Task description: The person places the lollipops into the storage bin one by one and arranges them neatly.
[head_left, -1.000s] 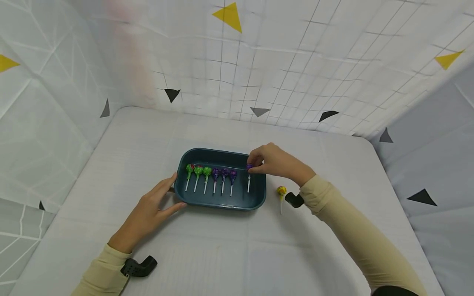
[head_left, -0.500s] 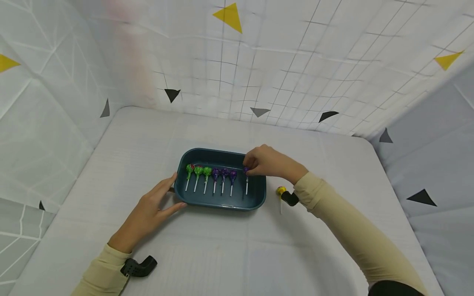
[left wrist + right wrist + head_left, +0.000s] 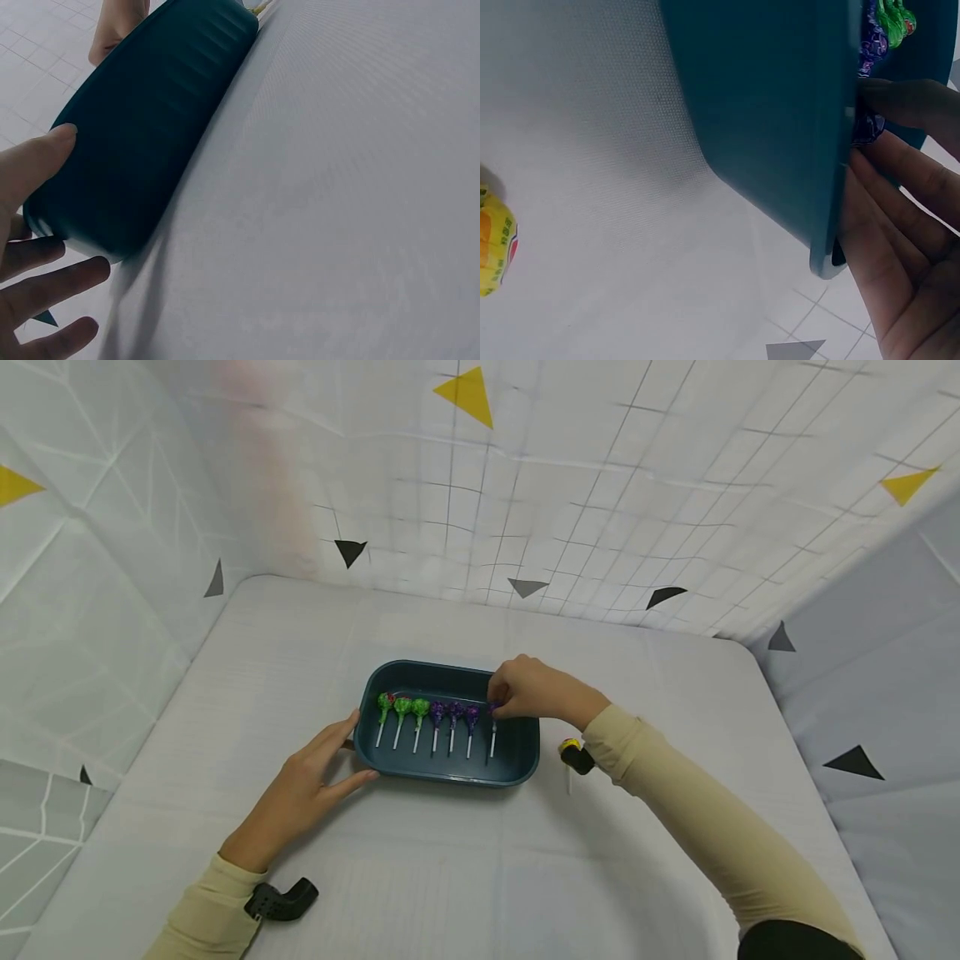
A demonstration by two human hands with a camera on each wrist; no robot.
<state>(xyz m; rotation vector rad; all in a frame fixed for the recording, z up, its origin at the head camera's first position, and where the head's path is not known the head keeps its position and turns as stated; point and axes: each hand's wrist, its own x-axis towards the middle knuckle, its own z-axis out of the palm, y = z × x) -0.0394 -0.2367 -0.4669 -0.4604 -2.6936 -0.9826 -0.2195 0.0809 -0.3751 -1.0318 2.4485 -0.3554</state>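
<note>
In the head view my right hand (image 3: 542, 692) pinches a purple-wrapped lollipop (image 3: 492, 740) over the right part of a dark teal tray (image 3: 517, 765). Its white stick points toward me, and the fingers partly cover the wrapped head, seen in the right wrist view as a crinkled purple wrapper (image 3: 867, 129). Left of it, several lollipops lie in a row: green ones (image 3: 402, 707), then purple ones (image 3: 454, 711). My left hand (image 3: 303, 785) touches the tray's left end with extended fingers, its thumb (image 3: 61, 135) against the tray's near side.
A yellow-wrapped lollipop (image 3: 493, 241) lies on the white-covered table (image 3: 420, 868), just right of the tray, partly hidden by the right wrist camera (image 3: 576, 757). White sheets with grid lines and triangles (image 3: 468, 395) stand behind and at the sides.
My right hand has shifted left with the purple lollipop, bringing it closer to the row in the tray. The left hand and the tray have stayed where they were.
</note>
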